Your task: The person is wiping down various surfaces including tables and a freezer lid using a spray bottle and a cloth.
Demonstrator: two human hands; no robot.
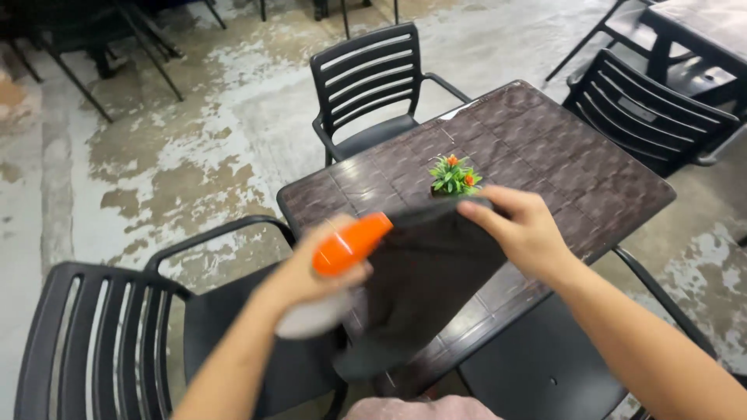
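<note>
My left hand [315, 268] grips a spray bottle [334, 272] with an orange head and a pale body, its nozzle pointing right. My right hand [521, 225] holds up the top edge of a dark grey cloth [424, 280], which hangs down in front of the bottle and over the near edge of a dark brown tile-patterned table [545, 155]. A small potted plant [454, 177] with green leaves and orange flowers stands on the table just behind the cloth.
Black slatted plastic chairs surround the table: one at the far side [369, 85], one at the near left [101, 342], one at the right [646, 117], and a seat at the near right [537, 365]. More tables and chairs stand further back on stained concrete floor.
</note>
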